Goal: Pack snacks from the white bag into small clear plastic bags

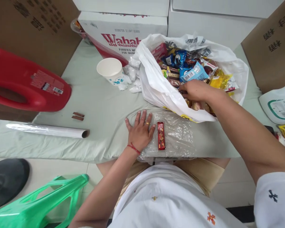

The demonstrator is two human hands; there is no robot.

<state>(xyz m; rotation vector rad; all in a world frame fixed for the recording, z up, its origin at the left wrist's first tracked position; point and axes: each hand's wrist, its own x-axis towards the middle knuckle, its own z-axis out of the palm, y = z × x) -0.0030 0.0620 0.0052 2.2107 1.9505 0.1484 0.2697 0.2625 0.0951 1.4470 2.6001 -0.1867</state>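
Note:
My left hand (140, 131) lies flat with spread fingers on the table, over the left edge of a clear plastic bag (180, 134). Just right of it, a red snack bar (161, 136) rests on that clear bag. My right hand (196, 91) reaches into an open white plastic bag (156, 80) full of wrapped snacks. Its fingertips are among the packets, mostly hidden, so what they hold is unclear. Near them lie a light blue packet (195, 72) and a yellow packet (220, 81).
A paper cup (110, 71) and small white packets (133, 71) stand left of the white bag. Farther left are a red jug (26, 82), a plastic-wrapped roll (47, 130) and brown strips (78, 116). Boxes line the back; a white bottle (279, 103) is at right.

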